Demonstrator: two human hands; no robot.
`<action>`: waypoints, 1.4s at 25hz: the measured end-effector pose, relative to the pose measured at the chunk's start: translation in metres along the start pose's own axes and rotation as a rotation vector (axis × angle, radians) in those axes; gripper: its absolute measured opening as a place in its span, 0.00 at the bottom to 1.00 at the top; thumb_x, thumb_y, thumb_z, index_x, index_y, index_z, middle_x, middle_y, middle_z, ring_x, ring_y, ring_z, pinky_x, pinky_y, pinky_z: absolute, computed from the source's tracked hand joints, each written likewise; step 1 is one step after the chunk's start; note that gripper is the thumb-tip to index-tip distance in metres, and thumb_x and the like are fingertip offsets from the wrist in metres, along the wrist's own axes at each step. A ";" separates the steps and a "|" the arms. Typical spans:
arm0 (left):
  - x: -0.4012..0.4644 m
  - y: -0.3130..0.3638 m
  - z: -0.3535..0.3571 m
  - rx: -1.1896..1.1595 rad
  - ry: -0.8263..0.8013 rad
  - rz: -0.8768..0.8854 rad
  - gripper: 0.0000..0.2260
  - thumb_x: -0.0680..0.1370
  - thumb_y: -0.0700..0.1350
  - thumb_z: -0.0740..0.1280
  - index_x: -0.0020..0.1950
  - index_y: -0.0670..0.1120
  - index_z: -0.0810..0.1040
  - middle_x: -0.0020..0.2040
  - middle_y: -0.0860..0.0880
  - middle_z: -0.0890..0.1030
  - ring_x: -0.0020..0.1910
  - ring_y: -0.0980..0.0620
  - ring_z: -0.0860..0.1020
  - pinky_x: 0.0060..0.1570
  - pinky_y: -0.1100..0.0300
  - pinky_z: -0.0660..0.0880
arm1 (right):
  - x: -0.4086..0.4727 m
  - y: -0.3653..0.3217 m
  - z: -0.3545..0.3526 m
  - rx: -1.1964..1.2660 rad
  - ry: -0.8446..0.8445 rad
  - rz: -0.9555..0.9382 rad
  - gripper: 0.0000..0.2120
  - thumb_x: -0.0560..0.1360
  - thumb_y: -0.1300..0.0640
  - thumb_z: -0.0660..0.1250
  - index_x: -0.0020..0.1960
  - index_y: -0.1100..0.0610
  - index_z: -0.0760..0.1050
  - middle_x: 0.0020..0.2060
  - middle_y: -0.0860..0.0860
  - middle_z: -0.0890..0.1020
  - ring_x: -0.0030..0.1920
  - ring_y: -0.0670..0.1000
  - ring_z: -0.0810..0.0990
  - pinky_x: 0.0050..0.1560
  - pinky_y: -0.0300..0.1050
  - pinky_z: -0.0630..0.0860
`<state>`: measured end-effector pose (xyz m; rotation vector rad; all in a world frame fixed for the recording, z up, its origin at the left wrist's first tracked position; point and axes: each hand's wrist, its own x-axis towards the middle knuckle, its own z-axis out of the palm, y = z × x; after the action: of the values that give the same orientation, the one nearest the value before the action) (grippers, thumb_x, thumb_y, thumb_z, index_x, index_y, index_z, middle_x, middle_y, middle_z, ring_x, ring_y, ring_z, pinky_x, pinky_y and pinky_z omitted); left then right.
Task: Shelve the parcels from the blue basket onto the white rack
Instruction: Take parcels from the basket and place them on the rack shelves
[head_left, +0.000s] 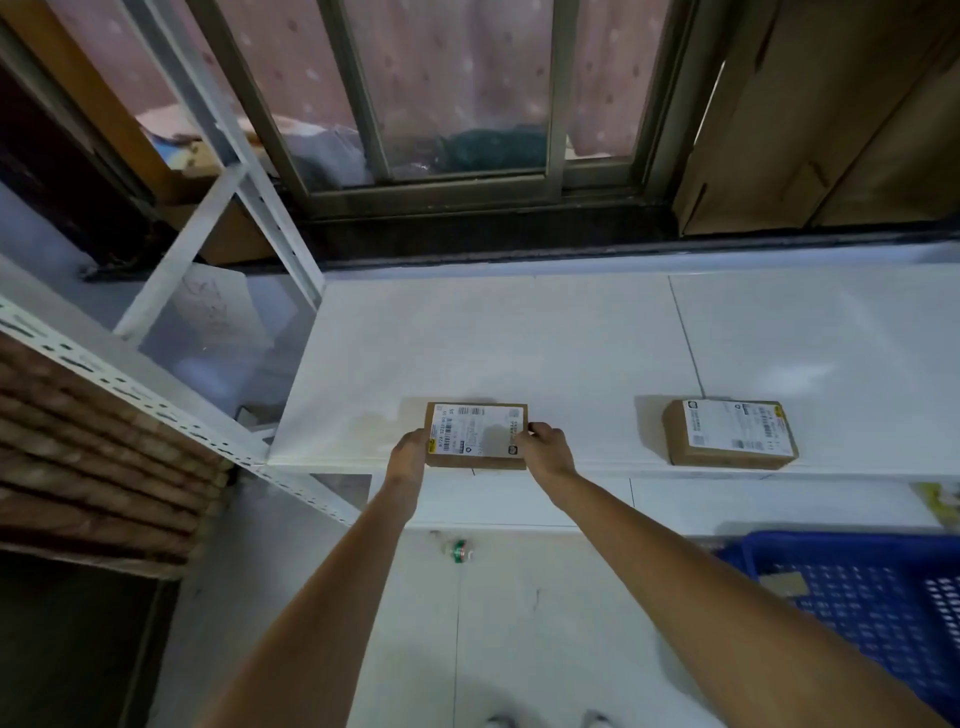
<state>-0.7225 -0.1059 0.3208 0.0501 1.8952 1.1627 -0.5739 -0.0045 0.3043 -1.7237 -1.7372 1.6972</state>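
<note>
A small brown cardboard parcel with a white label lies flat at the front edge of the white ledge. My left hand holds its left end and my right hand grips its right end, fingers curled over the far corner. A second labelled brown parcel lies on the same ledge to the right, apart from both hands. The blue basket stands on the floor at the lower right, with a scrap of cardboard visible inside. The white rack with its perforated metal frame stands at the left.
A window with a metal frame rises behind the ledge. Brown cardboard sheets lean at the back right. A stack of woven brown material fills the rack's lower left. A small green and white object lies on the tiled floor.
</note>
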 end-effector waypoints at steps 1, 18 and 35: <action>0.004 -0.002 -0.001 -0.008 -0.014 0.000 0.09 0.80 0.46 0.57 0.53 0.43 0.74 0.54 0.46 0.77 0.54 0.48 0.72 0.57 0.53 0.61 | 0.002 0.003 0.003 0.017 -0.008 0.003 0.17 0.77 0.56 0.60 0.63 0.60 0.75 0.62 0.59 0.76 0.56 0.61 0.79 0.53 0.50 0.74; -0.015 -0.005 0.000 0.230 0.286 0.322 0.18 0.77 0.44 0.63 0.66 0.42 0.71 0.66 0.43 0.73 0.63 0.41 0.72 0.61 0.51 0.68 | -0.030 0.017 -0.063 0.092 0.070 -0.048 0.24 0.76 0.54 0.65 0.71 0.55 0.67 0.67 0.54 0.73 0.65 0.56 0.72 0.59 0.45 0.68; -0.285 -0.037 0.344 0.388 -0.317 0.464 0.04 0.77 0.44 0.63 0.50 0.45 0.73 0.50 0.49 0.73 0.49 0.50 0.71 0.42 0.59 0.65 | -0.206 0.188 -0.445 -0.037 0.281 -0.131 0.28 0.76 0.51 0.68 0.73 0.53 0.64 0.69 0.56 0.70 0.67 0.56 0.70 0.62 0.44 0.67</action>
<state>-0.2965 -0.0135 0.4235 0.8754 1.8392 0.9845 -0.0653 0.0315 0.4297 -1.7246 -1.7186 1.3058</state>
